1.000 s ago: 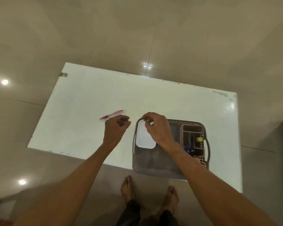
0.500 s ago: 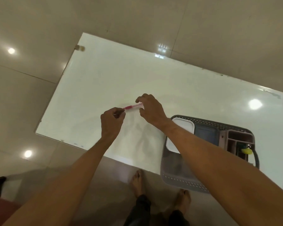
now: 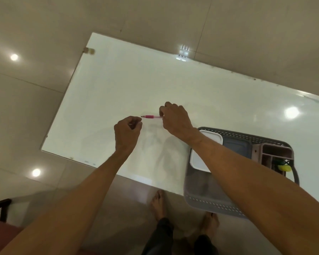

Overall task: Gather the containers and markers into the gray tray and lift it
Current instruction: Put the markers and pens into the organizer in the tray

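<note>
A pink marker (image 3: pixel 151 117) is pinched at one end by my right hand (image 3: pixel 175 119), just above the white table (image 3: pixel 129 85). My left hand (image 3: pixel 127 132) hovers close to the marker's free tip, fingers curled around something small that I cannot make out. The gray tray (image 3: pixel 210 203) sits at the table's near right edge, partly under my right forearm. Inside it are a white lidded container (image 3: pixel 203 159), a blue-gray lidded container (image 3: pixel 236 146) and a pink divided organizer (image 3: pixel 273 153) with a yellow item (image 3: pixel 284 168).
The tray overhangs the table's near edge a little. My bare feet (image 3: pixel 158 203) stand on the tiled floor below the edge. A dark chair frame (image 3: pixel 0 207) shows at the lower left. Ceiling lights glare on the table's right part.
My right hand left the tray, reached left and took hold of the pink marker. The view swung left, so the tray now lies at the right.
</note>
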Action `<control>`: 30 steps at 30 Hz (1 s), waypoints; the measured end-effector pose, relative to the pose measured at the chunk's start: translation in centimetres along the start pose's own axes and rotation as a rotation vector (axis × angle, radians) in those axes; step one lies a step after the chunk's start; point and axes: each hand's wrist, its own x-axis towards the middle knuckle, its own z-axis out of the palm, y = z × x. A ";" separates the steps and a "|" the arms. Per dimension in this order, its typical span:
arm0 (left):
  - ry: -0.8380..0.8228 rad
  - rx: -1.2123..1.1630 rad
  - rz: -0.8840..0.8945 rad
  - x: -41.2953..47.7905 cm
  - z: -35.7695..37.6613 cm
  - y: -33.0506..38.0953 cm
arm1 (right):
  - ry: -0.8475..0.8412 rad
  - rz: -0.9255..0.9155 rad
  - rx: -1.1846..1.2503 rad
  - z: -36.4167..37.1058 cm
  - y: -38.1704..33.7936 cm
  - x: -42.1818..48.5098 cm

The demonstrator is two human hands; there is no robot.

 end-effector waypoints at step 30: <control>-0.366 0.003 0.349 -17.9 20.3 18.6 | 0.556 0.554 0.675 -13.3 24.5 -30.1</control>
